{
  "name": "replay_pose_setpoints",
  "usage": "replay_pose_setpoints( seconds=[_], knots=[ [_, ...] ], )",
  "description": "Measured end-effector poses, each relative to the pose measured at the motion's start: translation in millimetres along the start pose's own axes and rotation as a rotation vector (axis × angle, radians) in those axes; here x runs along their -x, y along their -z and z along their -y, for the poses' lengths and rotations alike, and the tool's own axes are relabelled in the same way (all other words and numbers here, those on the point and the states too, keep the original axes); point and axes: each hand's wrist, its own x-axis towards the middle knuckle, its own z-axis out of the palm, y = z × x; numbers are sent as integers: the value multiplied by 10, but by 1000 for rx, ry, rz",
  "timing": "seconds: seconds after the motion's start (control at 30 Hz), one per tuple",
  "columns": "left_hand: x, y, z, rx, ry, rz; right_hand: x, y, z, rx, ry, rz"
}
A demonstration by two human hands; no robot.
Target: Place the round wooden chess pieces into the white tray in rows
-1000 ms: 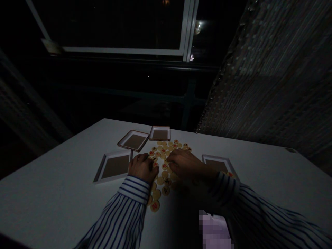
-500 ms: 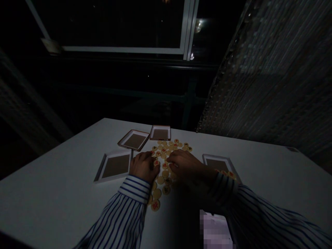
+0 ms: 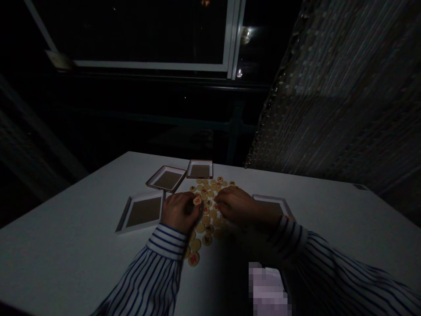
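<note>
Round wooden Chinese chess pieces lie scattered over the middle of the white table, some with red or black characters, others blank side up. My left hand (image 3: 179,210) pinches a red-marked piece (image 3: 197,200) between thumb and fingers, tilted a little above the others. Across from it, my right hand (image 3: 235,204) is bent over the pile, its fingertips closed around another red-marked piece (image 3: 216,207), partly hidden by them. More pieces spread toward me, such as a red-marked one (image 3: 194,258).
A shallow white-rimmed tray (image 3: 123,218) stands left of my left hand. Two brown-edged trays (image 3: 154,175) (image 3: 200,177) sit farther back. Another tray (image 3: 285,205) is partly behind my right arm. A lit phone-like screen (image 3: 269,289) lies near me; a bead curtain (image 3: 329,109) hangs right.
My left hand has raised a red-marked piece from the pile. My right hand has shifted slightly over the pieces. The whole view has moved a little.
</note>
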Motion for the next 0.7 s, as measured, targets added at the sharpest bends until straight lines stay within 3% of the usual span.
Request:
replay_pose_setpoints(
  seconds=[0.37, 0.7],
  knots=[
    [-7, 117, -99, 96, -68, -53, 272, 290, 92, -59, -106, -21],
    [-24, 257, -401, 147, -44, -73, 543, 373, -12, -64, -94, -132]
  ],
)
